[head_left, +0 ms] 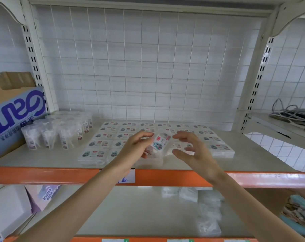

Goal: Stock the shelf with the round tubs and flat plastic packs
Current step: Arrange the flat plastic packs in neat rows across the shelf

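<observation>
Over the middle of the shelf (pixel 253 159), my left grip (pixel 136 147) pinched a flat pack (pixel 159 143), tilted above the laid-out rows (pixel 104 137); the right grip (pixel 192 151) hovered slack-fingered beside it. I judged it best to level the pack and seat it squarely in line. Round tubs (pixel 66 135) stood rear left, before a wire-grid back panel (pixel 148 67) and tiled wall (pixel 296 58).

Single wide-angle head view faces forward and down, close to the shelf (pixel 253 159); lower tier (pixel 130 206), perhaps blurred, at six o'clock.
</observation>
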A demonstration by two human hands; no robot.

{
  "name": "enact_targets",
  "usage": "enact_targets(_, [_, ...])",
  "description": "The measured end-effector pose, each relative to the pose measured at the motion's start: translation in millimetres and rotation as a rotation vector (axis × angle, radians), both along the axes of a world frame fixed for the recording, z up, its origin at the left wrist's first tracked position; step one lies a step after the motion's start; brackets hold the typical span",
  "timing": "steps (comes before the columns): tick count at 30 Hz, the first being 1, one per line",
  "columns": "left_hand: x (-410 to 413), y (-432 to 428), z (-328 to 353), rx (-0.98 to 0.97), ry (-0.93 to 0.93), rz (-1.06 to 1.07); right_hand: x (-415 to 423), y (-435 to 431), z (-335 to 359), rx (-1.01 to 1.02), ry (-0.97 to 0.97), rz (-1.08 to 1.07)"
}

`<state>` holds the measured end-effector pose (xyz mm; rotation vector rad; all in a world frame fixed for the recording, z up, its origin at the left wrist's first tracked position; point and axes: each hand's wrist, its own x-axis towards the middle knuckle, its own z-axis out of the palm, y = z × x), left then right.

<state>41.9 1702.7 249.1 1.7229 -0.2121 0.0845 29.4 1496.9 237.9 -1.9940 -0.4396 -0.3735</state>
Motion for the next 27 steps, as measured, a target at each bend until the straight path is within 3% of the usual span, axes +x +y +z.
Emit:
enact_targets(5, [2,-8,-3,0.088,-0.068,-0.036,1,-4,0,-0.25,-0.114,0.08])
enact_targets(10, [6,-16,-2,0.198,-0.055,-0.082,5,-5,-6,-0.24,-0.154,0.058])
enact_targets(13, [4,-15,-7,0.384,-0.205,-0.029,7,-11,-9,-0.232,-0.158,0.009])
enact_targets(16, [5,-6,-20,0.714,-0.43,0.105,9,-20,-11,-0.225,-0.157,-0.069])
enact_targets(19, [2,4,-35,0.977,-0.534,0.146,10,-31,-15,-0.25,-0.114,-0.11])
enact_targets(27, [-2,11,-49,1.094,-0.525,0.126,15,-32,-20,-0.366,0.006,-0.097])
